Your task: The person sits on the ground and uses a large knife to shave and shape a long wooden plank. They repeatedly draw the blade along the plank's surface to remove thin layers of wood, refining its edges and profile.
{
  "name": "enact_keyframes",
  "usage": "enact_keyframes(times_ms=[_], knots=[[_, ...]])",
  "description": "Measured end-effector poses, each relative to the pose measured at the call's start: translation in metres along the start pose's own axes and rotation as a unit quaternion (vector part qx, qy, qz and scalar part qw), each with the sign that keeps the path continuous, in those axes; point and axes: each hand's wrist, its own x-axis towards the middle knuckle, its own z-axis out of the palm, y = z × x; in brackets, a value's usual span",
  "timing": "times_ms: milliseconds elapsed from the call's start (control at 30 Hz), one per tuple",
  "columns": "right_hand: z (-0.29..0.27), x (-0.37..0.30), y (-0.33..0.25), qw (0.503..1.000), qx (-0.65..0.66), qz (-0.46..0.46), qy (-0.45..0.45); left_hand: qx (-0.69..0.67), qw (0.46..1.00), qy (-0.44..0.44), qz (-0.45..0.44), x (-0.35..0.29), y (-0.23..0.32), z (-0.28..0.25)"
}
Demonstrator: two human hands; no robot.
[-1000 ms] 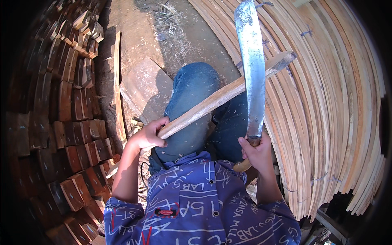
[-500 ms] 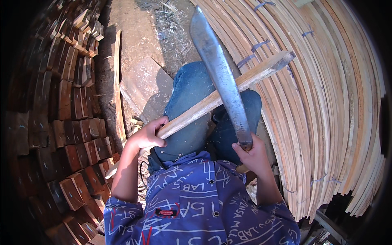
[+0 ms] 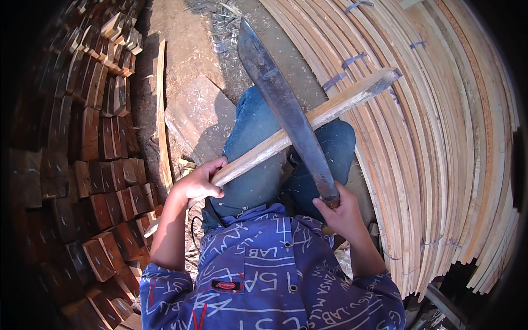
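Note:
My left hand [image 3: 201, 180] is closed round the near end of a long wooden stick [image 3: 257, 155], which slants up to the right above my knees. In my right hand [image 3: 339, 210] is the handle of a machete [image 3: 286, 113], mostly hidden by my fingers. Its broad dark blade points up and to the left and crosses over the middle of the stick. I cannot tell whether blade and stick touch. Beneath them are my legs in blue jeans [image 3: 254, 118].
Stacked short timber blocks [image 3: 99, 212] rise along the left side. Long thin wooden strips [image 3: 434, 137], bundled with blue ties, fill the right. A flat board [image 3: 198, 113] and a narrow strip [image 3: 161, 113] lie on the ground ahead, with wood shavings [image 3: 225, 25] beyond.
The machete's tip has swung left and slightly down, and its blade has turned from bright to dark. The stick and my left hand stay nearly still.

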Motion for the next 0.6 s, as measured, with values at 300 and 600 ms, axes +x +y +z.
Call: enact_keyframes(times_ms=[300,600], knots=[[0.003,0.004,-0.005,0.998,0.057,0.03,0.007,-0.012,1.0,0.015,-0.008,0.0,-0.003,0.004],[-0.009,0.006,-0.015,0.983,0.165,0.082,0.02,-0.064,0.998,-0.001,-0.012,-0.001,-0.005,0.003]])
